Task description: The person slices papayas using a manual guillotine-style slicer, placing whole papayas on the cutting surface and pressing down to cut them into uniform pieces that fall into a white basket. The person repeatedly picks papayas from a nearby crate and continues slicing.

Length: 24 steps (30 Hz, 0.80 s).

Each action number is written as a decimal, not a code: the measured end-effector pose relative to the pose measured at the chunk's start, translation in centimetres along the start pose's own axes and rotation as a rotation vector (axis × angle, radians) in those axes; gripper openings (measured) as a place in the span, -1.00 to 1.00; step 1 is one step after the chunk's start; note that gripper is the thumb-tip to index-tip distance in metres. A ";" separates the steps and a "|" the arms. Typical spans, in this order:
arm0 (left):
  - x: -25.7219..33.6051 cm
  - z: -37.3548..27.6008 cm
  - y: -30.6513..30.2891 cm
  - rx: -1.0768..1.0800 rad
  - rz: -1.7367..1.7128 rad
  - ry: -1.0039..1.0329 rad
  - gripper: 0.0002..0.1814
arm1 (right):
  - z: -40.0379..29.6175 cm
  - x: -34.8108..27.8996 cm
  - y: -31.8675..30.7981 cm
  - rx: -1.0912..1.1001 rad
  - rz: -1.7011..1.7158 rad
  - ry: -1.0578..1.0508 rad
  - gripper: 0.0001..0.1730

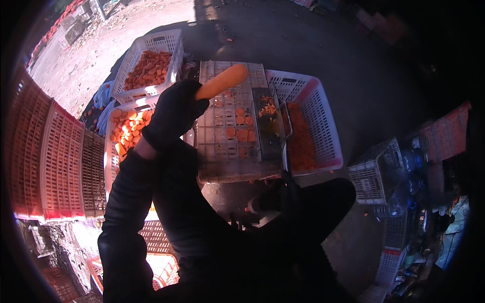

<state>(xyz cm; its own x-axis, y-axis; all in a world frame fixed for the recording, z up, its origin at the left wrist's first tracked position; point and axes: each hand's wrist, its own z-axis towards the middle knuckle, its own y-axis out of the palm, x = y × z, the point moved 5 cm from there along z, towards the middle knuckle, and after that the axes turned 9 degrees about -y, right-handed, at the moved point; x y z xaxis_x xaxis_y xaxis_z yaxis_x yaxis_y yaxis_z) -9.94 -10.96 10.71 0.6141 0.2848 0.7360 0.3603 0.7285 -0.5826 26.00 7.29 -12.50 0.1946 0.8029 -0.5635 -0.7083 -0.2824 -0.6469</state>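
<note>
My left hand (176, 110), in a black glove, is closed around the lower end of a peeled-looking carrot (223, 81), which points up and right over an upturned plastic crate (216, 151). My right hand (291, 187), dark and partly lost in shadow, is low at the crate's right corner, around the end of a narrow metal tool (285, 157), possibly a knife. On the crate's right edge lies a dark flat board (269, 140) with orange carrot bits on it. A bent metal rod (290, 121) runs along that board. Carrot rounds (242, 135) show on or through the crate's grid.
Right of the upturned crate, a white crate (322, 125) holds orange pieces. Two crates with cut carrots, one at the upper left (176, 49) and one nearer (108, 163), flank the left arm. Stacked crates (62, 163) stand far left; a grey crate (365, 181) and bottles stand right.
</note>
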 end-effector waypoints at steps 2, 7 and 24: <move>2.3 1.0 3.3 -0.074 0.122 0.123 -0.75 | -1.0 0.7 0.6 0.004 0.066 0.016 -0.58; 1.2 0.4 11.4 -0.212 0.280 0.119 -0.70 | 1.7 -3.6 -2.8 -0.209 0.457 0.105 -0.56; -1.8 -2.3 16.8 -0.386 0.537 0.336 -0.41 | 7.2 -9.6 -6.5 -0.333 0.587 0.527 -0.57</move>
<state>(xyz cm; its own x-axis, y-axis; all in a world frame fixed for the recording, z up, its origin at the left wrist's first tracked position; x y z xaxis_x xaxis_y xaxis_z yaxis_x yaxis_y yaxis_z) -3.40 -0.66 -1.17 0.9347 0.2890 0.2068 0.1334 0.2539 -0.9580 23.86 5.20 0.84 0.2069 0.1530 -0.9663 -0.5729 -0.7817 -0.2464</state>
